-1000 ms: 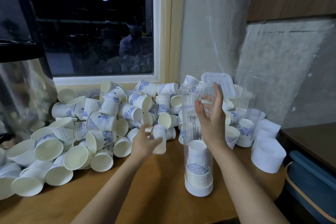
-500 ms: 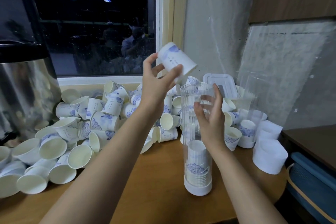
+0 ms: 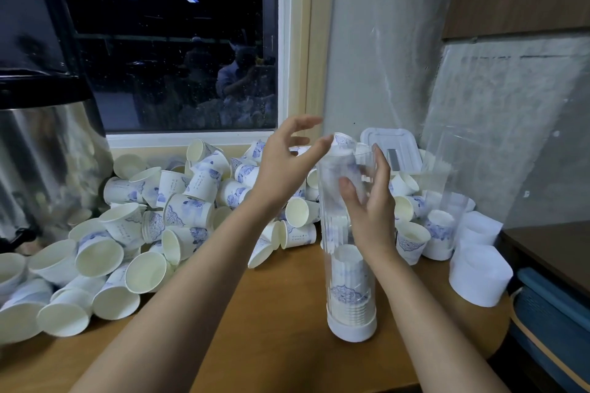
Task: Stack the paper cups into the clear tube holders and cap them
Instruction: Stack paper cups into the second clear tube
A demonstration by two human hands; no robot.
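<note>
Tube (image 3: 348, 233) of clear plastic, upright on the bench (image 3: 271, 329) toward the front right, seated in a white cap (image 3: 351, 329) at its foot. Low inside, a nested stack of cups (image 3: 348, 281), mouths down. Higher inside, near the open top, a blurred white-and-blue cup (image 3: 336, 169), too smeared to tell its tilt.

Right hand (image 3: 370, 204) wrapped round the upper part of the tube, thumb across the near side, fingers up along the far right side. Left hand (image 3: 281, 166) just left of the tube's mouth, fingers spread wide and holding nothing, thumb tip close to the rim; touching or not, cannot tell.

Behind and to the left, a loose heap of paper cups (image 3: 178, 210) over the bench, most on their sides, reaching back to the window (image 3: 178, 51). Far left, a shiny metal urn (image 3: 41, 163). To the right, a second clear tube (image 3: 447, 188) with a cup at its bottom, and beside it several white caps (image 3: 479, 277) near the bench edge. Behind the held tube, a white lidded box (image 3: 389, 143) against the wall.
</note>
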